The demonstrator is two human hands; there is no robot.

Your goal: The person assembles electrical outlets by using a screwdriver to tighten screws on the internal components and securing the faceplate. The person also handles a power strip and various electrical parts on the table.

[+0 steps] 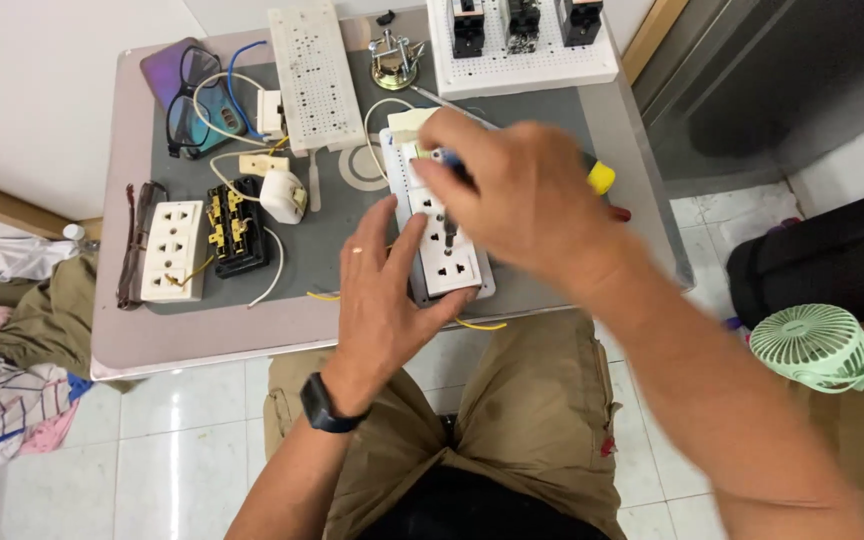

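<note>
**Socket strip under the screwdriver, counter view**

White floor tiles are seen below a small grey counter point(252, 335) carrying a dark mat. A white socket strip point(442, 240) is lying at the counter's near edge, pinned flat by the left hand point(382, 290), fingers spread on its side and closed on nothing. The right hand point(522, 195), blurred, is closed around a screwdriver point(449, 232) set upright on the strip's face.

Step judged: a face screw is being worked. The next move would call for the tip to be kept seated and the strip held from sliding.

Count: one three-outlet white cover point(172, 250), one black socket base point(235, 228), one white plug point(282, 195), two perforated white boards point(312, 75), two pairs of glasses point(189, 100), one phone point(164, 70), one green fan point(817, 345) off the counter.
</note>
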